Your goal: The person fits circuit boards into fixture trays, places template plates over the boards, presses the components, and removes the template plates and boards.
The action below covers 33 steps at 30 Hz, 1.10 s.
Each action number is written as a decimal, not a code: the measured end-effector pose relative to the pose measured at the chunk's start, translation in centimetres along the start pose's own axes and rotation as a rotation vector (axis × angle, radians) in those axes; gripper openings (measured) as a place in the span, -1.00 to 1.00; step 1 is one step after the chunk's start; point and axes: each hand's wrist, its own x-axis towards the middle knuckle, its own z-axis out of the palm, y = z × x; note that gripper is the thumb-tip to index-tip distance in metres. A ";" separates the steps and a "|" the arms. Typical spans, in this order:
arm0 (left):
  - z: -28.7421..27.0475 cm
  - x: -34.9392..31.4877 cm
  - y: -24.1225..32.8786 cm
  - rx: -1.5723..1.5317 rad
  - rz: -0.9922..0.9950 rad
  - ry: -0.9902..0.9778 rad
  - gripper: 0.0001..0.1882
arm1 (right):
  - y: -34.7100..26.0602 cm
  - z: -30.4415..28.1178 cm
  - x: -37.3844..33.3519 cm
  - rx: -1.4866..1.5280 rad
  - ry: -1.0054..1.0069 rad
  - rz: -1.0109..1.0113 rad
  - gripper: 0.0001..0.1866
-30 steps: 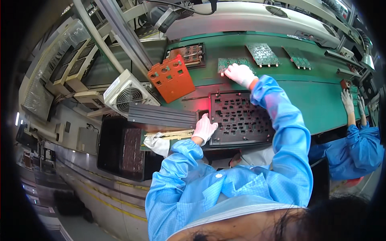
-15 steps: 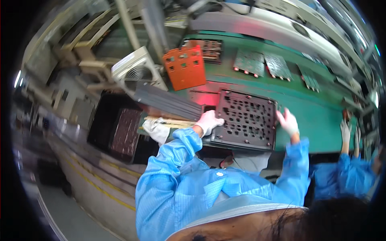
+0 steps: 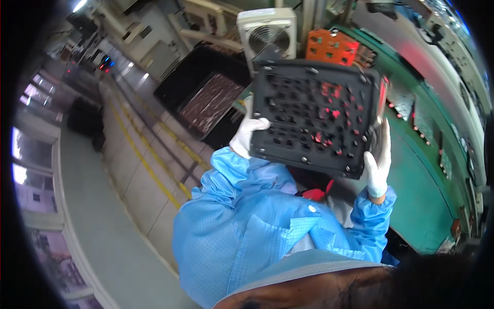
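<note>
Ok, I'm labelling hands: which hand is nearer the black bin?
Left: the left hand, gripping the perforated black tray, is just right of the black bin; the right hand, at the tray's right edge, is farther right.

Head-worn fisheye, overhead, facing down toward hands (image 3: 379, 170)

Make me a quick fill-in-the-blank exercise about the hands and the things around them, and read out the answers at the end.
1. The left hand grips the black perforated plate by its ____ edge.
2. The gloved right hand looks ____ in colour.
3. The holed panel showing just past the plate's far edge is ____.
4. The work surface on the right is ____.

Missing words: left; white; orange; green.
</note>
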 end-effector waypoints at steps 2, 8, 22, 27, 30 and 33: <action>-3.4 -3.9 2.0 0.051 0.155 0.249 -0.59 | -1.2 3.0 2.0 -0.006 -0.157 -0.082 -0.16; -14.2 -14.9 3.1 -0.192 0.478 0.675 -0.88 | 1.7 3.3 1.9 0.014 -0.132 0.157 -0.32; -29.0 -13.4 -6.1 -0.336 0.615 0.972 -0.81 | 8.6 -3.1 -6.9 -0.224 0.273 0.523 -0.50; -30.5 -10.8 -9.8 -0.446 0.583 0.968 -0.67 | 9.3 -2.1 -8.5 -0.326 0.361 0.565 -0.55; -26.3 -8.4 -9.0 -0.400 0.337 1.050 -0.53 | 10.3 -1.7 -9.5 -0.451 0.380 0.454 -0.55; -27.2 -6.8 -9.5 -0.418 0.402 0.919 -0.42 | 9.9 -0.8 -9.2 -0.552 0.363 0.447 -0.57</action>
